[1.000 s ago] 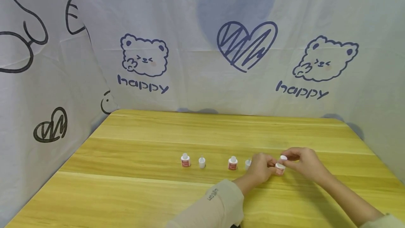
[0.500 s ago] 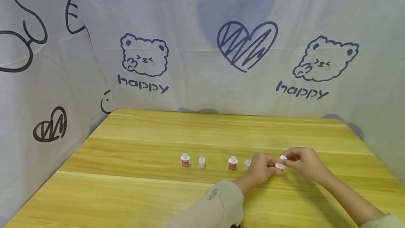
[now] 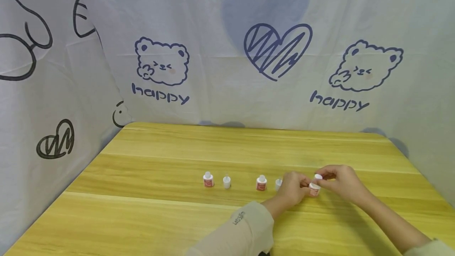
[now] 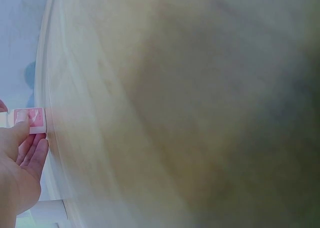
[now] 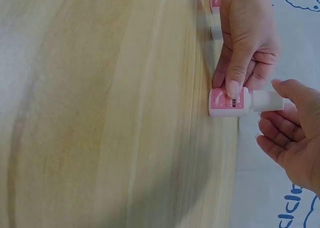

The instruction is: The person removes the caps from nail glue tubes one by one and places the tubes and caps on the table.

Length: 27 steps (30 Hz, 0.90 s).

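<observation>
A small white bottle with a pink label (image 5: 227, 103) stands upright on the wooden table at the right of the row. My left hand (image 3: 292, 188) grips its body, the thumb across the label in the right wrist view. My right hand (image 3: 343, 181) pinches the white cap (image 5: 268, 101) at the bottle's neck, from the right. In the left wrist view part of the pink label (image 4: 36, 118) shows beyond the left thumb. Just left of my left hand a loose white cap (image 3: 279, 185) is partly hidden by it.
Two more white bottles stand uncapped to the left, a middle bottle (image 3: 261, 183) and a far-left bottle (image 3: 208, 179). Between them a white cap (image 3: 226, 182) rests with a thin stem pointing up. A printed white cloth (image 3: 213, 70) hangs behind the table (image 3: 142, 216).
Both hands stay at the same bottle. The right fingers shift only very slightly about the cap; the other bottles and caps stay in place.
</observation>
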Each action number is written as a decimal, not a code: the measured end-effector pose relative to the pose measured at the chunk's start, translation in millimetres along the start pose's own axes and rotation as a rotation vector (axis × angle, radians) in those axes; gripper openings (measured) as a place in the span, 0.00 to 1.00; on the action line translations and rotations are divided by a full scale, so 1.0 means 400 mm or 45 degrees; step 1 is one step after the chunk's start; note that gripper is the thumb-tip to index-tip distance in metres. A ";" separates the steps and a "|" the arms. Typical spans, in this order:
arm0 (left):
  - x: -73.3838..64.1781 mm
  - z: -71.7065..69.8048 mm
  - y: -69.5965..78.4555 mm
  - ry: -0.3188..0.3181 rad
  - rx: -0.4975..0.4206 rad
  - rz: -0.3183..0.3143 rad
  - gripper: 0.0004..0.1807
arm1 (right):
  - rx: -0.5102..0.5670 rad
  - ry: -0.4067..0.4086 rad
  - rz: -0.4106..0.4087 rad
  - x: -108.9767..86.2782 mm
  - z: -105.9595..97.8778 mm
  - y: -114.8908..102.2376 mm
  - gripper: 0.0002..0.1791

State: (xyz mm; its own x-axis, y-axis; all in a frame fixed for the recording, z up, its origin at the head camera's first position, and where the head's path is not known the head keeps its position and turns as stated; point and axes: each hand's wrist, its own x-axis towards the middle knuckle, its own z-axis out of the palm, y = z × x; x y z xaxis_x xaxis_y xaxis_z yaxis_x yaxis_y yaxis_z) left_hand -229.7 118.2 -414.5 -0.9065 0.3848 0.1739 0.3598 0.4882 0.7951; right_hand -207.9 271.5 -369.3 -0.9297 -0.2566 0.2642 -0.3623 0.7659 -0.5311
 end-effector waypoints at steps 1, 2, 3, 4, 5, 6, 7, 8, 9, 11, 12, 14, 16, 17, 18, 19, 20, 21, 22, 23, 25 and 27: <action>0.000 -0.001 0.001 0.002 0.008 -0.002 0.04 | -0.003 0.009 0.002 0.001 0.001 0.000 0.07; 0.000 -0.001 0.001 0.002 0.011 -0.004 0.03 | -0.007 0.015 0.005 0.001 0.001 0.000 0.07; 0.000 -0.002 0.001 0.001 0.014 -0.005 0.03 | -0.004 0.016 0.011 0.001 0.002 0.000 0.06; 0.000 -0.002 0.002 0.001 0.014 -0.003 0.03 | -0.005 0.016 0.015 0.000 0.002 -0.001 0.06; 0.000 -0.002 0.002 -0.002 0.009 -0.002 0.03 | -0.004 0.015 0.018 0.000 0.002 -0.001 0.06; 0.000 -0.002 0.002 -0.001 0.007 0.001 0.03 | -0.004 0.014 0.019 0.000 0.002 -0.001 0.05; 0.000 -0.002 0.002 -0.001 -0.001 0.004 0.04 | -0.003 0.012 0.019 0.000 0.001 -0.002 0.05; 0.000 -0.002 0.002 -0.001 -0.009 0.008 0.04 | -0.002 0.007 0.017 0.000 0.001 -0.002 0.05; 0.000 -0.001 0.001 -0.003 -0.015 0.011 0.04 | -0.001 0.004 0.015 0.000 0.001 -0.002 0.05; 0.000 -0.001 -0.001 -0.005 -0.020 0.017 0.04 | -0.001 -0.006 0.010 0.001 0.000 -0.001 0.06; 0.001 0.000 -0.002 -0.006 -0.024 0.020 0.05 | 0.000 -0.013 0.010 0.001 0.000 -0.001 0.06; 0.001 0.001 -0.003 -0.007 -0.024 0.024 0.05 | 0.002 -0.027 0.010 0.001 -0.001 0.000 0.07; 0.002 0.001 -0.004 -0.008 -0.021 0.026 0.05 | 0.007 -0.042 0.012 0.001 -0.001 0.000 0.08; 0.002 0.002 -0.005 -0.010 -0.026 0.025 0.05 | 0.010 -0.046 0.012 0.001 -0.001 0.000 0.09; 0.003 0.002 -0.005 -0.010 -0.026 0.025 0.05 | 0.012 -0.050 0.010 0.001 -0.002 0.001 0.09; 0.003 0.002 -0.005 -0.009 -0.021 0.026 0.05 | 0.015 -0.052 0.005 0.001 -0.002 0.001 0.10; 0.003 0.003 -0.005 -0.012 -0.024 0.027 0.05 | 0.019 -0.055 0.000 0.001 -0.003 0.001 0.10; 0.004 0.003 -0.006 -0.013 -0.025 0.028 0.05 | 0.022 -0.058 -0.008 0.001 -0.004 0.001 0.11; 0.004 0.003 -0.005 -0.013 -0.026 0.030 0.05 | 0.025 -0.059 -0.016 0.001 -0.004 0.001 0.11; 0.003 0.003 -0.005 -0.015 -0.027 0.031 0.05 | 0.026 -0.059 -0.025 0.002 -0.005 0.001 0.11; 0.003 0.002 -0.004 -0.013 -0.034 0.037 0.05 | 0.028 -0.069 -0.036 0.002 -0.007 0.001 0.12; 0.003 0.000 -0.004 -0.008 -0.041 0.048 0.06 | 0.031 -0.081 -0.044 0.003 -0.008 0.002 0.12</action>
State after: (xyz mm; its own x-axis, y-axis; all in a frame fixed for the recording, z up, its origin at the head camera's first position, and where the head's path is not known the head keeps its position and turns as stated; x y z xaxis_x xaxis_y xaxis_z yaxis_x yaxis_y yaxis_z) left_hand -231.3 117.9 -415.5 -0.8911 0.4070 0.2006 0.3862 0.4480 0.8064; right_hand -208.9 273.7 -367.1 -0.9187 -0.3203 0.2311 -0.3949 0.7417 -0.5421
